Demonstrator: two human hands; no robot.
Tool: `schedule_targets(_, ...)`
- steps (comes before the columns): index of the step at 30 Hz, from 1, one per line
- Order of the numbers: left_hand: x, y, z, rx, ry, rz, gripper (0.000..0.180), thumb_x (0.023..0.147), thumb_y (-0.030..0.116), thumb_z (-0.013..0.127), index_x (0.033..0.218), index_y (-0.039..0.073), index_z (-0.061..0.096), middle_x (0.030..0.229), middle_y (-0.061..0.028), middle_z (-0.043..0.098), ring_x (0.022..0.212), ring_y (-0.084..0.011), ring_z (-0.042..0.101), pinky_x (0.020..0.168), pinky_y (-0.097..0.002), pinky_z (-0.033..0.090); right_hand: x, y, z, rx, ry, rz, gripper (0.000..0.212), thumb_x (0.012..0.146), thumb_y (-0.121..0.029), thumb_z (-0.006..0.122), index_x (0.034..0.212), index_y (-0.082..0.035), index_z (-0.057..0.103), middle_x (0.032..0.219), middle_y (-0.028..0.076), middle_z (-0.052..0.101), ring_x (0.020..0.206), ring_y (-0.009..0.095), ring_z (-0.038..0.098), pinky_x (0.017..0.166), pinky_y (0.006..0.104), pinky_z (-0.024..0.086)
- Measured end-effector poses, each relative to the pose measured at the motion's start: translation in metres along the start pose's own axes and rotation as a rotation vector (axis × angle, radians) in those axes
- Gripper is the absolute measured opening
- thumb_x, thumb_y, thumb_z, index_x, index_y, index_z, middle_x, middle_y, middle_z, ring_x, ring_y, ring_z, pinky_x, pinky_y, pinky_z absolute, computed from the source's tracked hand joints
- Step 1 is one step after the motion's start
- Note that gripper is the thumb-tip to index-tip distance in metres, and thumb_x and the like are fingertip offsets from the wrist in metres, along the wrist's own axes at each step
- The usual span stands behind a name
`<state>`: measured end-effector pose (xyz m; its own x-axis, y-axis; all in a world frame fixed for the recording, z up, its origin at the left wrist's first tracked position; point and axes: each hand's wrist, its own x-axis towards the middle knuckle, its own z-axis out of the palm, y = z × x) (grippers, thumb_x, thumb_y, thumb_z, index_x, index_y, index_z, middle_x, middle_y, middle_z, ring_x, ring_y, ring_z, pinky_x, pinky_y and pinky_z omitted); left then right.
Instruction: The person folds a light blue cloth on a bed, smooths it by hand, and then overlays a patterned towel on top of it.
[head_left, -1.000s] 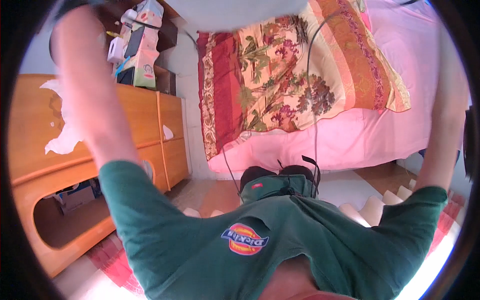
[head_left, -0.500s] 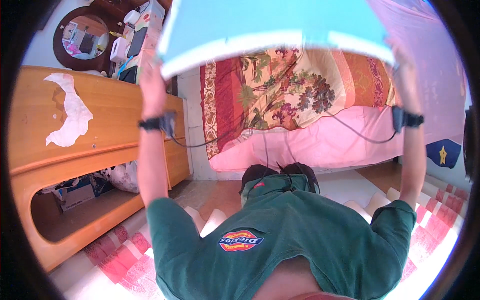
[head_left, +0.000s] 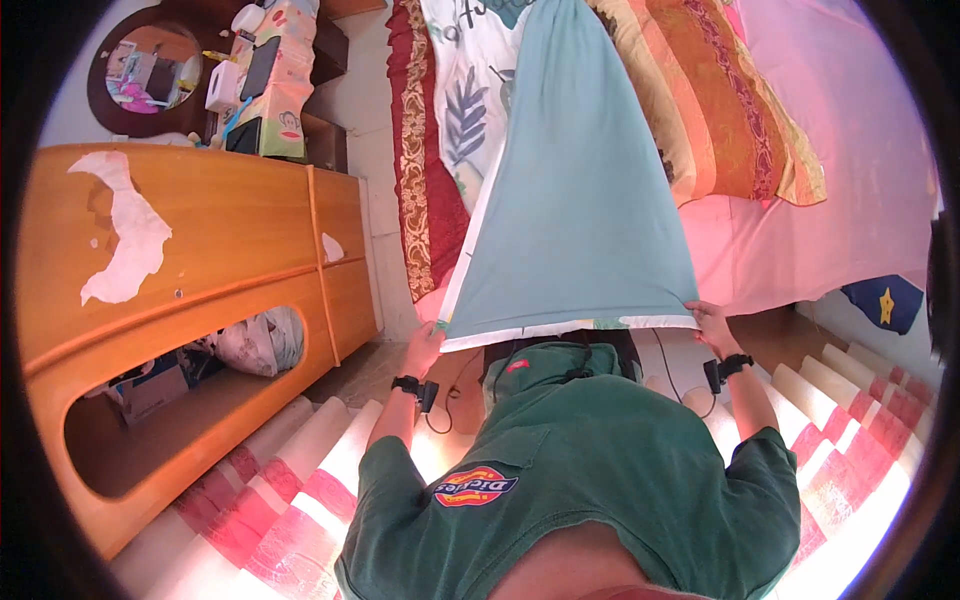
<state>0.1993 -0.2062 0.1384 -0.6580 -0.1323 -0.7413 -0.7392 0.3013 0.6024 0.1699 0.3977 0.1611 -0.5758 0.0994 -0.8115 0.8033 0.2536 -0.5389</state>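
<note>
A teal sheet (head_left: 590,200) with a white edge stretches from the bed toward my waist, its far part narrowing between the other covers. My left hand (head_left: 424,350) pinches its near left corner, and my right hand (head_left: 710,325) grips the near right corner. Between the hands the near hem hangs almost straight, just in front of my body. Along the sheet's left side shows a white leaf-patterned fabric (head_left: 462,110); I cannot tell whether it is the same piece's other face.
Under the sheet lie a patterned red-and-gold bedspread (head_left: 735,110) and a pink bed sheet (head_left: 760,250). An orange wooden cabinet (head_left: 230,215) with a cut-out opening stands on the left, near a round mirror (head_left: 150,75). Red-and-white curtain fabric (head_left: 290,490) is behind me. Dark cables run from both wrist devices.
Both hands have come down from high in front to waist level and moved closer together. The sheet, raised before, now lies lowered over the bed.
</note>
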Motion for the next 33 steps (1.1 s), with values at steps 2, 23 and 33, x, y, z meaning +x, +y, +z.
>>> schedule_targets(2,0.003,-0.003,0.01,0.016,0.012,0.056,0.014,0.081,0.012,0.053,0.085,-0.001,0.058,0.071,-0.0051,0.056,0.067,-0.0115,0.053,0.062,-0.0273,0.044,0.005,0.0,0.011,-0.008,-0.015,0.025,0.027,0.093,-0.007,0.039,0.112,0.001,0.056,0.061,0.002,0.049,0.043,0.011,0.045,0.039,0.0252,0.036)
schedule_targets(23,0.068,0.109,0.131,-0.051,-0.654,0.478,0.027,0.072,0.005,0.065,0.075,0.005,0.038,0.072,0.002,0.035,0.067,-0.0089,0.035,0.056,-0.0264,0.033,0.072,0.023,-0.077,-0.106,0.384,0.213,0.033,0.085,-0.004,0.034,0.109,-0.008,0.057,0.068,0.006,0.057,0.047,0.012,0.053,0.038,0.0261,0.046)
schedule_targets(33,0.175,-0.017,0.247,-0.027,-0.723,-0.067,0.044,0.072,0.002,0.063,0.115,-0.003,0.053,0.104,-0.0088,0.059,0.096,-0.0188,0.055,0.082,-0.0328,0.046,0.047,-0.025,-0.069,-0.291,0.127,0.234,0.023,0.093,-0.01,0.041,0.112,-0.005,0.053,0.073,0.004,0.056,0.056,0.011,0.057,0.046,0.025,0.053)
